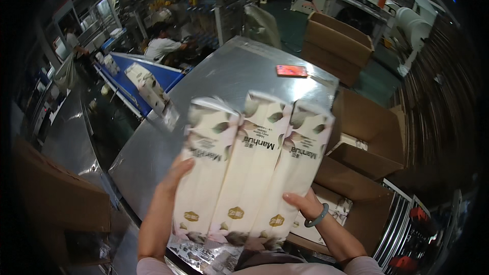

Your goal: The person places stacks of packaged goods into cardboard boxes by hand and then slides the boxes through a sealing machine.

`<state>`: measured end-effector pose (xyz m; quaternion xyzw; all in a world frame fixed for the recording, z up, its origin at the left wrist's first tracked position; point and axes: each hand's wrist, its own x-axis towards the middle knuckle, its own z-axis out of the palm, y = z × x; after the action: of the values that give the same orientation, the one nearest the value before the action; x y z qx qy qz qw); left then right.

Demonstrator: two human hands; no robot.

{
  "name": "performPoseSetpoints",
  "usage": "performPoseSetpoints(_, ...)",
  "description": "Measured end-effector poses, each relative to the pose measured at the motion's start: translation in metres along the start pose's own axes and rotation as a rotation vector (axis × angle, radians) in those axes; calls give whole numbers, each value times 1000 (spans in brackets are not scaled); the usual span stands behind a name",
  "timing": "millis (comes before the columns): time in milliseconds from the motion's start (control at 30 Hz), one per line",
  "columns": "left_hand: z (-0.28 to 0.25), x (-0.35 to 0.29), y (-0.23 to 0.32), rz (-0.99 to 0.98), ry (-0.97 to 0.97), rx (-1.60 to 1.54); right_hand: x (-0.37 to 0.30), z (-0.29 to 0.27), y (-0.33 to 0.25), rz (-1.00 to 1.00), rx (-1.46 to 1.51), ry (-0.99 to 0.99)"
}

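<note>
Three long tissue packs (pixel 247 178), cream with grey-green leaves and pink flowers printed at the ends, are pressed side by side between my two hands. My left hand (pixel 178 171) grips the outer side of the left pack, its thumb on the front face and its other fingers hidden. Against the outer side of the right pack, my right hand (pixel 304 203) holds on with the thumb over the front. A grey-green band (pixel 318 216) circles my right wrist. The packs are above the near part of a metal table (pixel 204 84).
A red-screened phone (pixel 291 71) lies on the table. On the right stand open cardboard boxes (pixel 374 135), the nearer ones holding packs. A blue conveyor (pixel 122 79) at the left carries more packs. Beyond it sits a person (pixel 160 46) in white. A roller track (pixel 395 229) runs at lower right.
</note>
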<state>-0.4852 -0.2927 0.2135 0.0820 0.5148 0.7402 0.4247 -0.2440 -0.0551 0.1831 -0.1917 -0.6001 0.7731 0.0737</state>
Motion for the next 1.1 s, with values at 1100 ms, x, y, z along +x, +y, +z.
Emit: performPoseSetpoints(1100,336,32,-247,581,-1210,1893,-234,-158,78,221,-964,709)
